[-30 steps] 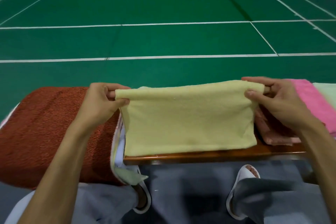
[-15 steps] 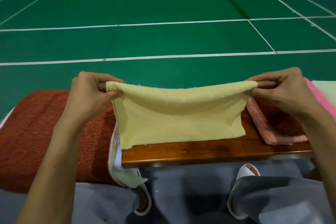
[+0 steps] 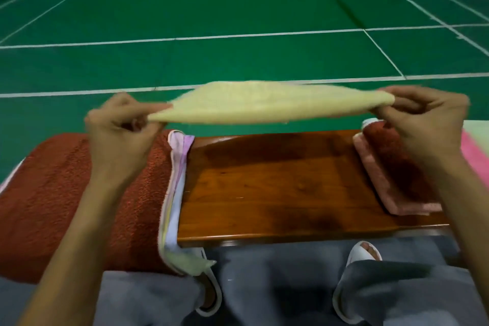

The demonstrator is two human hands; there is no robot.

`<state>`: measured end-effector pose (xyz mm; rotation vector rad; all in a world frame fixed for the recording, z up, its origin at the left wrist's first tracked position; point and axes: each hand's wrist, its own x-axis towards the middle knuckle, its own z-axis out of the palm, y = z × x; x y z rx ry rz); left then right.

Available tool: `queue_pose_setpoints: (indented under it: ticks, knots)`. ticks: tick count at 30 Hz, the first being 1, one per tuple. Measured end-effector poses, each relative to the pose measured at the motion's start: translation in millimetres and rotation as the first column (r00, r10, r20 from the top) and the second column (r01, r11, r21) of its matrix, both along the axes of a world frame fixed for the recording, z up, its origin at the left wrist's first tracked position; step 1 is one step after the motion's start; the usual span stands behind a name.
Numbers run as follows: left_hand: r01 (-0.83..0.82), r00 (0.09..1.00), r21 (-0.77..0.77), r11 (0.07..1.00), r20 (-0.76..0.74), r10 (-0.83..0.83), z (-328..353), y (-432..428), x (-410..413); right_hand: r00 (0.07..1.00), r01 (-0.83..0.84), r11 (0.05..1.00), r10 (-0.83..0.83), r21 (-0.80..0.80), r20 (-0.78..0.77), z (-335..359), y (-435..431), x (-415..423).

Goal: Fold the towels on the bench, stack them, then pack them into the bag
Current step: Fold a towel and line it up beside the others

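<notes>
A pale yellow towel (image 3: 264, 104) is stretched flat in the air above the far edge of the wooden bench (image 3: 277, 193). My left hand (image 3: 121, 135) pinches its left end and my right hand (image 3: 423, 119) pinches its right end. The towel is blurred and seen nearly edge-on. On the left of the bench lies a pile of unfolded towels with a rust-red towel (image 3: 60, 193) on top and pastel edges (image 3: 174, 193) showing beneath. A folded reddish-pink towel (image 3: 391, 177) lies on the right, under my right wrist.
A pink towel (image 3: 473, 151) and a pale green one (image 3: 476, 127) lie at the far right edge. My grey-trousered knees and white slippers (image 3: 365, 251) are below the bench's front edge. Green court floor with white lines stretches beyond. No bag is in view.
Both hands have lifted the yellow towel off the bench and swung its hanging part up and away, so it now lies flat in the air; the bench middle is uncovered.
</notes>
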<state>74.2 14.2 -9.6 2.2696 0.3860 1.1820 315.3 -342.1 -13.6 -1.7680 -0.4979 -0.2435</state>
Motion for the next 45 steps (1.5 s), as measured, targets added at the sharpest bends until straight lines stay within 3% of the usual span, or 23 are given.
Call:
queue_pose_setpoints:
  ticks: [2,3,5,6,7,9,11,14,16,18,21,26,29,36,39,43,45]
  knots:
    - [0.127,0.967,-0.022,0.992,-0.220,-0.128,-23,3,-16,0.993,-0.112,0.966,0.099,-0.232,-0.067,-11,-16,-7]
    - [0.160,0.919,-0.029,0.987,-0.360,-0.159,-35,4,-21,0.984,-0.180,0.888,0.158,-0.424,-0.086,-16,-22,-10]
    - [0.171,0.748,-0.026,0.985,-0.647,-0.147,-54,2,-27,0.962,-0.253,0.570,0.236,-0.782,-0.139,-23,-29,-16]
    - [0.174,0.642,-0.040,0.984,-0.753,-0.144,-59,-1,-29,0.959,-0.254,0.407,0.227,-0.877,-0.172,-24,-29,-20]
    - [0.182,0.546,-0.077,0.980,-0.821,-0.166,-61,-4,-29,0.962,-0.245,0.305,0.198,-0.920,-0.191,-25,-28,-23]
    - [0.193,0.441,-0.183,0.964,-0.861,-0.251,-58,-8,-30,0.976,-0.198,0.254,0.144,-0.947,-0.165,-22,-26,-28]
    - [0.182,0.468,-0.207,0.961,-0.842,-0.270,-51,-11,-28,0.991,-0.095,0.292,0.115,-0.952,-0.064,-17,-21,-36]
    - [0.063,0.715,-0.052,0.997,-0.694,-0.082,-53,-17,-14,0.986,0.107,0.443,0.067,-0.890,0.151,-21,-1,-42]
    - [0.011,0.821,0.037,0.999,-0.571,0.011,-64,-29,5,0.985,0.108,0.564,0.051,-0.819,0.166,-34,23,-48]
    - [0.055,0.852,-0.013,0.998,-0.521,-0.054,-78,-47,26,0.983,-0.024,0.630,0.157,-0.776,0.097,-53,49,-53]
    - [0.130,0.798,-0.051,0.990,-0.587,-0.135,-98,-80,55,0.942,-0.192,0.556,0.335,-0.809,0.006,-84,80,-55]
    - [0.179,0.633,0.123,0.976,-0.774,-0.019,-133,-96,72,0.925,-0.160,0.343,0.380,-0.926,-0.020,-125,92,-58]
    - [0.158,0.598,0.190,0.969,-0.799,0.059,-141,-83,66,0.946,-0.124,0.341,0.323,-0.932,-0.007,-129,79,-51]
    - [0.070,0.581,0.179,0.981,-0.807,0.105,-137,-52,48,0.994,-0.042,0.342,0.106,-0.939,-0.006,-131,46,-29]
    - [0.083,0.587,0.186,0.979,-0.803,0.103,-139,-51,50,0.999,-0.026,0.400,0.048,-0.916,-0.008,-128,44,-29]
    - [0.044,0.569,0.197,0.979,-0.811,0.137,-136,-56,52,0.981,0.067,0.670,-0.180,-0.739,-0.073,-118,48,-26]
    - [-0.023,0.603,0.213,0.977,-0.777,0.183,-131,-73,54,0.966,0.109,0.715,-0.239,-0.690,-0.095,-112,48,-19]
